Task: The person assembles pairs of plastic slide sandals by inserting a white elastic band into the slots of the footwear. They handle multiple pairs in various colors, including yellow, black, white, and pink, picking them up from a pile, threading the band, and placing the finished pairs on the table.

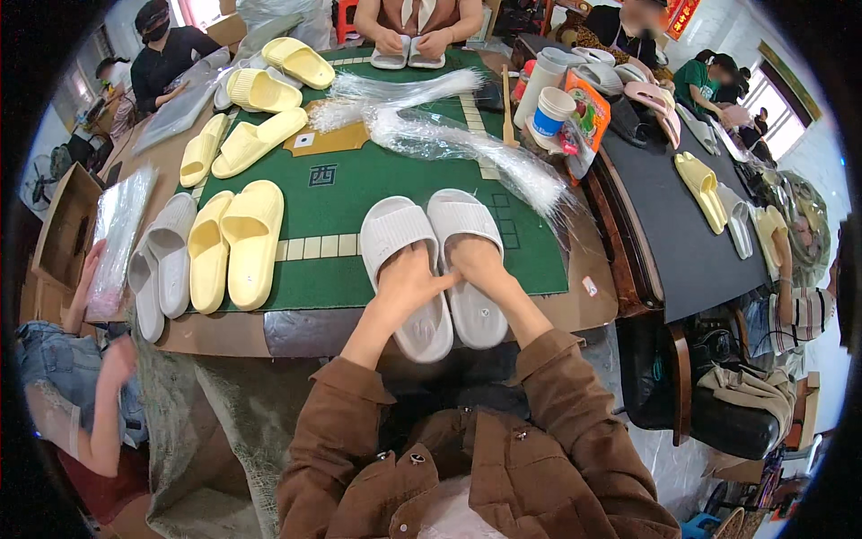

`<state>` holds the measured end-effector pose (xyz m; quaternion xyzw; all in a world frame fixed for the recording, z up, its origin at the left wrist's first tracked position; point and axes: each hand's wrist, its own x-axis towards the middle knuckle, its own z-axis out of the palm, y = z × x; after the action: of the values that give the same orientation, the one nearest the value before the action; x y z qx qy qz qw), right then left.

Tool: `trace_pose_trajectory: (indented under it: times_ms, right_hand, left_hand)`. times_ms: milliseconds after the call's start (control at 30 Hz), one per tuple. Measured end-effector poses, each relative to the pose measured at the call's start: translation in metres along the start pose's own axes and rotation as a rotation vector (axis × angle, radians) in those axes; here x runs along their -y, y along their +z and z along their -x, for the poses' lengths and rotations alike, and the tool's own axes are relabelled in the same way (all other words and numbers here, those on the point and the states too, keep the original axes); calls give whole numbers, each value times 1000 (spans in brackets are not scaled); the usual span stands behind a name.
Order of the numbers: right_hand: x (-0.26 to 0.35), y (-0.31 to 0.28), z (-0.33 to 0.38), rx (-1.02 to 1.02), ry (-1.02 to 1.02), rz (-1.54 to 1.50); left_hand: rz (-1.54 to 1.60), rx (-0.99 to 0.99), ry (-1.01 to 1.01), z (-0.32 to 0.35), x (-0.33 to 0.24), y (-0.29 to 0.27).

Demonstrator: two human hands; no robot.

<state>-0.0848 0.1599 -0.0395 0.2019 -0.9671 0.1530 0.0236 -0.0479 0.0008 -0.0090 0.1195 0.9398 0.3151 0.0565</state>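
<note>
A pair of light grey slide sandals sits side by side in front of me, toes away, heels past the table's near edge. My left hand (409,280) reaches into the left grey slide (395,230), its fingers tucked under the ribbed strap and hidden there. Inside the right grey slide (463,218), my right hand (479,260) grips likewise, fingertips out of sight under the strap. My thumbs come close together between the two slides. A pair of yellow slides (251,242) and a grey pair (171,238) stand to the left on the green table mat (328,202) and beside it.
Clear plastic strips or bags (440,135) lie bunched across the mat. More yellow slides (256,144) are at the far left. Opposite, a person's hands (413,45) hold another grey pair. A white-and-blue cup (549,112) stands at right, near a dark side table (691,260) bearing more slides.
</note>
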Motion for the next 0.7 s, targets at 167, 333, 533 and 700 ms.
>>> trace_pose_trajectory:
  times_ms: [167,333,533,700]
  right_hand:
    - [6,-10,1,20,240,-465]
    - [-2,2,1,-131,115,-377]
    - [15,-19,20,-124,35,-476]
    - [18,-25,50,-323,-173,-403]
  left_hand:
    - [22,24,-12,-13,9,10]
    - [-49,-100,-28,-10,6,23]
    - [-118,-152,43,-8,10,24]
    - [-112,-187,79,-7,10,28]
